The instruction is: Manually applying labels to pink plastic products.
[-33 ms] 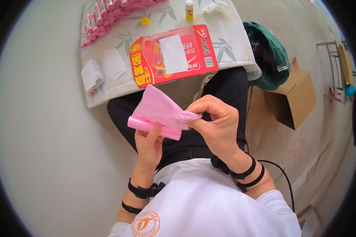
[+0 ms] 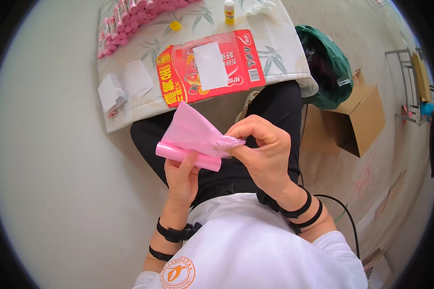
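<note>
I hold a pink plastic bag [image 2: 193, 132] over my lap, partly rolled into a tube along its lower edge. My left hand [image 2: 181, 176] grips the rolled part from below, thumb pressed on the tube. My right hand [image 2: 263, 149] pinches the bag's crumpled right end between thumb and fingers. Both wrists wear black bands.
Ahead is a low table under a leaf-print cloth [image 2: 279, 53]. On it lie a flattened red carton [image 2: 241, 67] with a white paper [image 2: 210, 65], a row of pink rolls [image 2: 130, 17], white slips [image 2: 125, 84], a glue stick [image 2: 229, 10] and a yellow cap [image 2: 175, 25]. Right: a green bag [image 2: 325, 67], a cardboard box [image 2: 357, 115].
</note>
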Available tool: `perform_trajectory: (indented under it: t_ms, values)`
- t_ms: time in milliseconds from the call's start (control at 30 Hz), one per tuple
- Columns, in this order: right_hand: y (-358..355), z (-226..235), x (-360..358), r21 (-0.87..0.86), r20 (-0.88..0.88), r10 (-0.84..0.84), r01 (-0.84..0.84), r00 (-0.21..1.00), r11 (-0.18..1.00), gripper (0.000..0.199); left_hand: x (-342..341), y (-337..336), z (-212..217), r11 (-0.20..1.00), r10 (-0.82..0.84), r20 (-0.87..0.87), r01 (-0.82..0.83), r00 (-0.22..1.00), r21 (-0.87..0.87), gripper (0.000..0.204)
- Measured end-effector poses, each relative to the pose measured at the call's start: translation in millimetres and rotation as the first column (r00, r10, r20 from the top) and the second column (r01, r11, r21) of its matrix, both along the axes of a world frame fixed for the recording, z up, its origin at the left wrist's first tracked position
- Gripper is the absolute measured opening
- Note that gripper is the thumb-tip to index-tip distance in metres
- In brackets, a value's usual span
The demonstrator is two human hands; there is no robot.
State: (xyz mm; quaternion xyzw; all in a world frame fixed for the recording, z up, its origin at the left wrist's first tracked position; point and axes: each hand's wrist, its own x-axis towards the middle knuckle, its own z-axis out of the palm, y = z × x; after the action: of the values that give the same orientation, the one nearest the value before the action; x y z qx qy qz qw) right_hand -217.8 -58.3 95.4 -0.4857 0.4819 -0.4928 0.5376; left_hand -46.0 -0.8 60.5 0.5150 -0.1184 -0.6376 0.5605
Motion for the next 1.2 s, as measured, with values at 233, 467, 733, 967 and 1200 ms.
perform_trajectory:
  t_ms: [233,467,733,967,1200]
  values:
    - [-13.4,-10.5,-8.3,0.015,0.052,-0.027,0.026,0.998,1.000,0.006,-6.2,-6.3,3.4,0.999,-0.050,0.007,0.050,0.999,-0.017,0.036]
    - [-22.0,-47.4,-3.4,0.708,0.375,-0.157,-0.173,0.914,0.685,0.052,-25.3,-31.4,-9.8,0.994,0.104,-0.166,-0.097,0.981,0.051,0.037]
    - [1.7,-60.9,4.8,0.581,0.355,-0.102,-0.134,0.929,0.803,0.047,-32.3,-37.3,-10.0,0.994,0.108,-0.149,-0.104,0.983,0.039,0.032]
    - [-9.3,-51.2,-1.2,0.704,0.515,-0.135,-0.328,0.846,0.630,0.045,-19.2,-32.8,-2.8,0.997,-0.035,0.005,0.035,0.999,-0.070,0.029]
    - [12.0,-36.6,-1.1,-0.557,-0.653,-0.293,-0.181,0.698,0.810,0.044,-25.6,-40.6,-0.7,0.998,0.051,0.000,-0.051,0.999,0.034,0.025]
